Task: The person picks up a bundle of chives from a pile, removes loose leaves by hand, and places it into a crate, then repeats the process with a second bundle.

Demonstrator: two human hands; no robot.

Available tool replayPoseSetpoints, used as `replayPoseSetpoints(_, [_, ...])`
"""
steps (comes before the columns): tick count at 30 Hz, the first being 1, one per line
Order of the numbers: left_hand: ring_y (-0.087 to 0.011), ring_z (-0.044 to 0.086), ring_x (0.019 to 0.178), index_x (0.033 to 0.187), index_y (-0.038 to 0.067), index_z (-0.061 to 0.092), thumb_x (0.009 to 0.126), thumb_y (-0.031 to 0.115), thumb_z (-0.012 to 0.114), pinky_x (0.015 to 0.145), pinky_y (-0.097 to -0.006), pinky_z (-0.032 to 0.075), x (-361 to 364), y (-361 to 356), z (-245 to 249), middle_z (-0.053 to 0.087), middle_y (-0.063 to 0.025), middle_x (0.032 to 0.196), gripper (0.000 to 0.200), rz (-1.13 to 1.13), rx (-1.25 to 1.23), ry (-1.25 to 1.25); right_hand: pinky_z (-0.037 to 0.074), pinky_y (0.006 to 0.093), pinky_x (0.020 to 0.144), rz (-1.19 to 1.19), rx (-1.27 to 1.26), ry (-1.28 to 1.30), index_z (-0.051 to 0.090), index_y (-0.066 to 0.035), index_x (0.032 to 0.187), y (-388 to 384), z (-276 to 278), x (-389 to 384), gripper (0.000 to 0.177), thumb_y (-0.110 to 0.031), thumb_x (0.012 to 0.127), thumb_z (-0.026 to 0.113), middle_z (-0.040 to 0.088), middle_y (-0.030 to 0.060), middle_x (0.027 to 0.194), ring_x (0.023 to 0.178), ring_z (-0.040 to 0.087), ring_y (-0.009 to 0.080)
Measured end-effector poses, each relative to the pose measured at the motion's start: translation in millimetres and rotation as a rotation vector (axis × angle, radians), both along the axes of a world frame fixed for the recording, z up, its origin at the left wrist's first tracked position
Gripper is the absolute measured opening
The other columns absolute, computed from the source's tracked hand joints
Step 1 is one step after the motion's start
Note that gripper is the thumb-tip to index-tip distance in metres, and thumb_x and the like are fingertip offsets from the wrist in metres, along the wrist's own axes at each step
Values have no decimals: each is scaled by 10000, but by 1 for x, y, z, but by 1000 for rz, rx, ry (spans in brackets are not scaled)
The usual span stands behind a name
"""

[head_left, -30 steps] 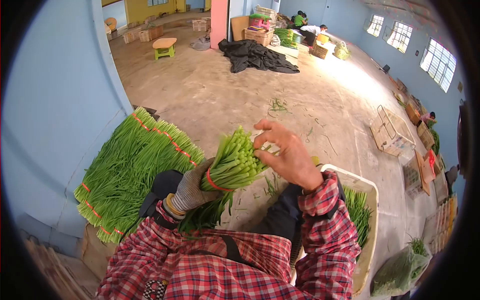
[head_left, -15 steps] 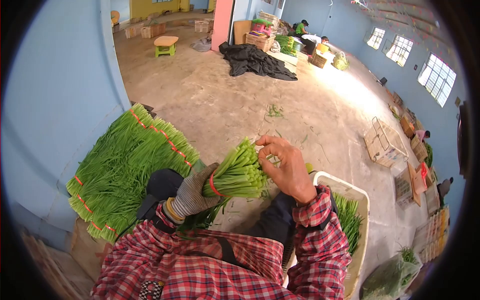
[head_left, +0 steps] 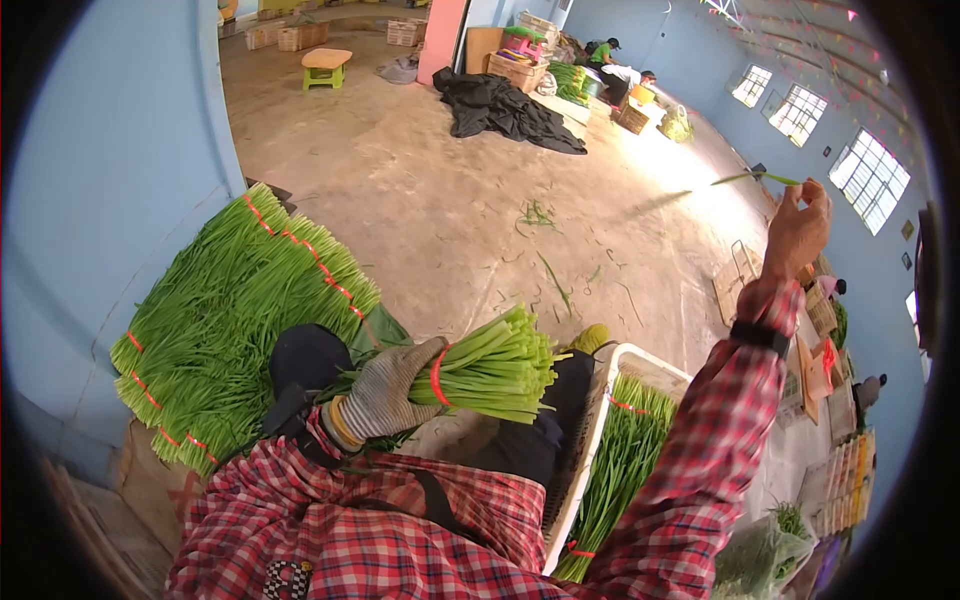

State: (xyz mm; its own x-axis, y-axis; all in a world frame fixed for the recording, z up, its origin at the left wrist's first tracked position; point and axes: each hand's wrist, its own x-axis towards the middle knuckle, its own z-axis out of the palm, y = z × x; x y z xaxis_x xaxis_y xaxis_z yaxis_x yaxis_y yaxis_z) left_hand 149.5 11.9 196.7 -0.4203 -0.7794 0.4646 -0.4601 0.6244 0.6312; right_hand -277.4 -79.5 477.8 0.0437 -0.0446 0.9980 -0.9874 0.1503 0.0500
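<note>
My left hand (head_left: 385, 395), in a grey striped glove, is closed around a bunch of chives (head_left: 490, 365) tied with a red band. The pale cut ends point right, above my dark-trousered leg. Held up and out at the far right, my bare right hand (head_left: 798, 228) pinches a thin green leaf (head_left: 768, 177) between its fingertips. A big pile of banded chives (head_left: 250, 310) lies to the left, beside my knee. At my right side a white plastic crate (head_left: 648, 358) contains more chives (head_left: 625, 455), some tied with red bands.
Loose green leaves (head_left: 538, 214) are scattered on the concrete floor. Black cloth (head_left: 510, 112) lies ahead, with a low stool (head_left: 325, 67) left of it. Crates and boxes line the right wall, and a bag of greens (head_left: 765, 550) stands near. Other people (head_left: 620, 75) sit at the back.
My right hand has moved from the stalk ends up and away to the right, now with a leaf in its fingers. The left hand still holds the bunch. The crate shows more fully.
</note>
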Motion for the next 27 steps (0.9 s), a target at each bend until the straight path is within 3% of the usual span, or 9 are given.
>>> replayPoseSetpoints(2, [-387,611,995,1295,22,482,680,383,797,858,-424,505,-1,-1,-3,614,-210,1114,780,-14,29,-12,492,402,817,-127,65,-241,621,-64,1071,-15,-2,-27,299,-193,810,690,654,145,1057,954,631,338])
replayPoseSetpoints(4, [-389,607,996,1294,22,482,681,394,793,860,-425,502,-3,-1,-5,609,-210,1128,782,-32,54,-18,476,407,908,-276,97,46,564,-66,1220,-38,-42,-13,490,-259,798,723,637,186,1101,1038,603,370])
replayPoseSetpoints(5, [-392,608,990,1292,20,482,680,403,791,859,-428,502,-3,-1,-4,610,-210,1124,786,-29,14,-15,450,423,969,18,265,26,480,-83,1332,-57,-72,-17,630,-267,790,742,629,205,1126,1113,564,388])
replayPoseSetpoints(6, [-394,608,984,1290,18,482,680,413,790,859,-431,502,-4,-1,-5,611,-211,1121,790,-22,-24,-15,452,423,958,184,747,-376,528,-79,1290,-47,-79,18,552,-227,800,735,629,199,1153,1104,574,360])
replayPoseSetpoints(8, [-396,610,985,1287,17,485,679,414,791,860,-435,503,-7,-4,-7,615,-211,1114,788,-21,4,-22,486,348,855,916,1201,-324,633,-66,1156,-6,-91,99,322,-102,837,664,647,145,1138,1006,622,241])
replayPoseSetpoints(10, [-398,612,987,1284,16,489,677,415,792,861,-439,504,-5,-4,-8,619,-211,1107,787,-27,34,-34,494,336,821,1122,1481,-203,639,-57,1125,22,-111,140,290,-50,835,646,659,119,1082,957,633,231])
replayPoseSetpoints(19, [-391,593,1016,1321,10,449,714,412,763,886,-456,481,-8,-4,-13,594,-213,1145,793,-68,52,-24,502,348,789,1371,1628,-146,671,-14,992,29,-140,160,168,-44,832,630,681,114,939,872,649,242])
replayPoseSetpoints(23, [-397,606,1005,1294,5,478,687,429,781,878,-452,493,-9,-2,-5,610,-226,1103,800,-83,107,-42,509,343,755,1246,1694,-261,680,-13,966,35,-139,166,152,-52,835,614,684,113,888,820,656,236])
replayPoseSetpoints(27, [-386,618,954,1298,16,477,712,445,762,852,-452,500,-8,4,-5,618,-220,1060,781,-112,63,-50,508,358,713,1124,1610,-101,680,-22,912,35,-148,169,136,-74,818,597,674,138,855,779,648,275])
